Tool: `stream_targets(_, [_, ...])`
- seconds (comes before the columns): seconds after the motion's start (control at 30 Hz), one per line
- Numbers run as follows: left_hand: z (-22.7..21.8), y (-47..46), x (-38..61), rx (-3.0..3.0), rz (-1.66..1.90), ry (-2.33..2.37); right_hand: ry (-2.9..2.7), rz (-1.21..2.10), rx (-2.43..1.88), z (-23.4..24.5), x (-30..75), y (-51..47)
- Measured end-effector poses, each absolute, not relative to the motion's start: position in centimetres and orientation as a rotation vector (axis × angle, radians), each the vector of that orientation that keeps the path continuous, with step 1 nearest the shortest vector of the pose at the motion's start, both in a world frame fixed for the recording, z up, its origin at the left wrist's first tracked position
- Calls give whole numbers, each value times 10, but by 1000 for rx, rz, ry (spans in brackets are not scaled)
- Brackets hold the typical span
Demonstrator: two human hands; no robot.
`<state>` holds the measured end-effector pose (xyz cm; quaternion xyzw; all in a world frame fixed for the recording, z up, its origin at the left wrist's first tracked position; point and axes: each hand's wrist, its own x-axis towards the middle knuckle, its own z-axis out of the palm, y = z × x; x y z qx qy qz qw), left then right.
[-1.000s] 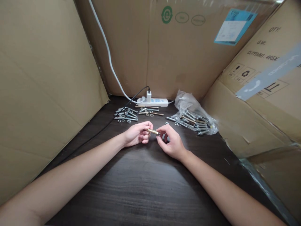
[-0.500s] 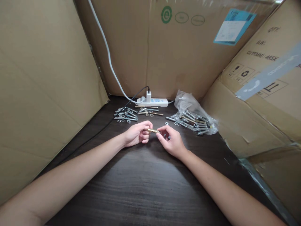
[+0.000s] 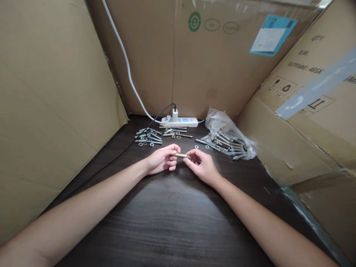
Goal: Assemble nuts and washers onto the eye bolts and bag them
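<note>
A brass-coloured expansion bolt (image 3: 180,155) lies level between my hands, above the dark table. My left hand (image 3: 161,160) pinches its left end between thumb and fingers, the other fingers curled below. At the right end, thumb and fingertips of my right hand (image 3: 202,164) close on the bolt, where what looks like a nut shows in part. Beyond my left hand lies a group of silver bolts (image 3: 155,136) with loose nuts and washers. Longer brass and silver bolts (image 3: 182,135) lie to the right of these.
A clear plastic bag (image 3: 222,122) of bolts lies at the right, with a silver bolt (image 3: 207,144) and washers (image 3: 207,147) beside it. Behind stands a white power strip (image 3: 183,122) with a black cable (image 3: 122,150). Cardboard boxes (image 3: 139,55) wall in the dark table (image 3: 172,218).
The view has shifted slightly. Both hands keep hold of the bolt in nearly the same place, and a little more of its right end shows at my right fingertips.
</note>
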<state>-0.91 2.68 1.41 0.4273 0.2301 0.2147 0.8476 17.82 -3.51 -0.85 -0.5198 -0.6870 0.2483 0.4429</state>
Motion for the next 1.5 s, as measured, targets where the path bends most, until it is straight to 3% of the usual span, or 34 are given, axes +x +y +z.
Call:
stream_targets(0.17, [14, 27, -9, 939, 453, 457, -1597, 545, -1256, 6, 184, -35])
stream_targets(0.37, [13, 27, -10, 945, 461, 456, -1561, 123, -1383, 36, 235, -22])
stream_targets(0.6, [11, 29, -10, 945, 451, 454, -1614, -317, -1575, 39, 306, -1])
stream_targets(1.3, [11, 29, -10, 958, 453, 451, -1992, -359, -2256, 45, 353, -9])
stream_targets(1.5, [11, 29, -9, 952, 449, 446, -1975, -347, -2217, 33, 357, -5])
